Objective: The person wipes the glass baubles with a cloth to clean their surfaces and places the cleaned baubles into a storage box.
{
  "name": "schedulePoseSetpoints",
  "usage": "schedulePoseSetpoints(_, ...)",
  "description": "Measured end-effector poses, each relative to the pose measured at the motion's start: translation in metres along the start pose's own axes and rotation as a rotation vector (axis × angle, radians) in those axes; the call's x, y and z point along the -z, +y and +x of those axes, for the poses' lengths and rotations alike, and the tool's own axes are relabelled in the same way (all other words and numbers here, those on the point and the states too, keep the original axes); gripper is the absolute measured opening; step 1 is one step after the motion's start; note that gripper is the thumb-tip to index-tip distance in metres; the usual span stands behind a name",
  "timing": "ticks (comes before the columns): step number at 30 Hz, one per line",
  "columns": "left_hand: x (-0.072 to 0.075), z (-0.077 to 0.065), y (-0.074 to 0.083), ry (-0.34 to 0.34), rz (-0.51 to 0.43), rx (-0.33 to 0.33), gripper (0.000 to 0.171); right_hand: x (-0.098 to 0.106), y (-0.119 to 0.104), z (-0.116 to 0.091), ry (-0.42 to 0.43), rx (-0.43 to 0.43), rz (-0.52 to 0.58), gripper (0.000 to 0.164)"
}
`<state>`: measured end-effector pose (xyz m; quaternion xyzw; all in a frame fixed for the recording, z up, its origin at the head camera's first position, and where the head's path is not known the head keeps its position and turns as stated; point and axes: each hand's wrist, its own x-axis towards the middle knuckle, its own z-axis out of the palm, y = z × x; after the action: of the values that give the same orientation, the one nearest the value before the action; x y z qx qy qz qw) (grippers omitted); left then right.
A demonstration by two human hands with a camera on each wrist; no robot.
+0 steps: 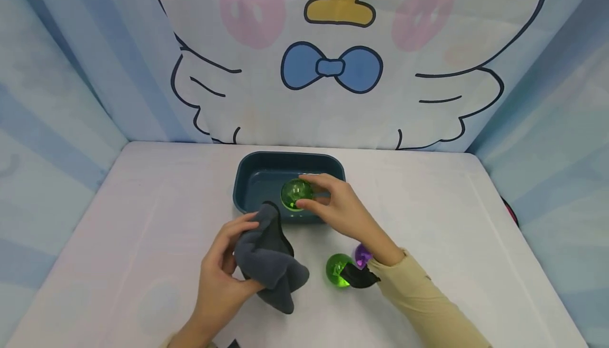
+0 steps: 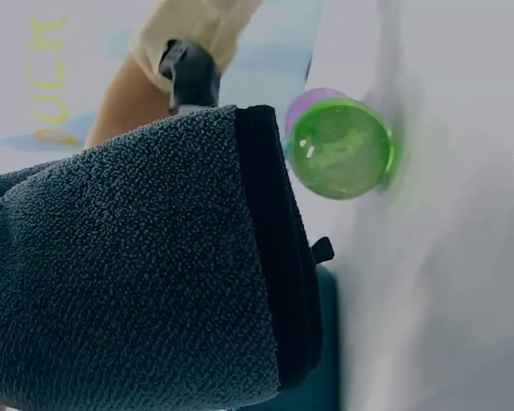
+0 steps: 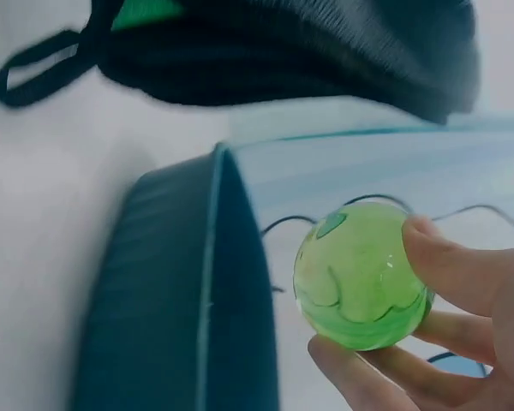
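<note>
My right hand (image 1: 340,205) pinches a clear green ball (image 3: 364,274) between thumb and fingers. In the head view the ball overlaps the inside of a dark teal rectangular tub (image 1: 257,184). A dark grey towel (image 1: 266,263) with a black edge band hangs bunched in my left hand (image 1: 223,268), close to the tub's near side. Its plush face fills much of the left wrist view, and a small black loop sticks out from it in the right wrist view.
A second green ball (image 1: 337,270) lies on the white table (image 1: 181,221), right of the towel. Beside it is a purple ball (image 1: 362,256), partly hidden by my right sleeve (image 1: 418,295). Behind the table hangs a curtain (image 1: 295,115) with a cartoon duck.
</note>
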<state>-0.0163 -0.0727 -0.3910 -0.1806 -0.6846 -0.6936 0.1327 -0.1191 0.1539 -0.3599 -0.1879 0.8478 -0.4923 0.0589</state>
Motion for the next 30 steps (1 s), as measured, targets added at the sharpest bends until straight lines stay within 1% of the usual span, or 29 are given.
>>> schedulePoseSetpoints(2,0.001,-0.001,-0.001,0.001,0.006,0.008,0.077,-0.003,0.004,0.007,-0.020,-0.017,-0.031,0.055)
schedulePoseSetpoints(5,0.003,-0.003,-0.001,0.003,0.022,0.050,0.075,-0.006,0.009,0.016,-0.045,-0.047,-0.088,0.055)
schedulePoseSetpoints(8,0.004,-0.005,-0.003,0.006,0.035,0.073,0.074,-0.010,0.011,0.023,-0.063,-0.066,-0.154,0.055)
schedulePoseSetpoints(9,0.004,-0.006,-0.003,0.008,0.044,0.095,0.074,-0.011,0.013,0.025,-0.068,-0.068,-0.173,0.055)
schedulePoseSetpoints(13,0.006,-0.009,-0.005,0.013,0.051,0.107,0.074,-0.016,0.017,0.034,-0.087,-0.061,-0.239,0.055)
schedulePoseSetpoints(22,0.009,-0.013,-0.008,-0.027,0.064,0.142,0.073,-0.028,0.029,0.047,-0.112,-0.053,-0.385,0.054)
schedulePoseSetpoints(26,0.009,-0.014,-0.009,-0.050,0.080,0.153,0.071,-0.034,0.033,0.050,-0.120,-0.064,-0.408,0.055)
schedulePoseSetpoints(30,0.010,-0.015,-0.010,-0.057,0.085,0.164,0.071,-0.039,0.037,0.051,-0.114,-0.063,-0.409,0.054)
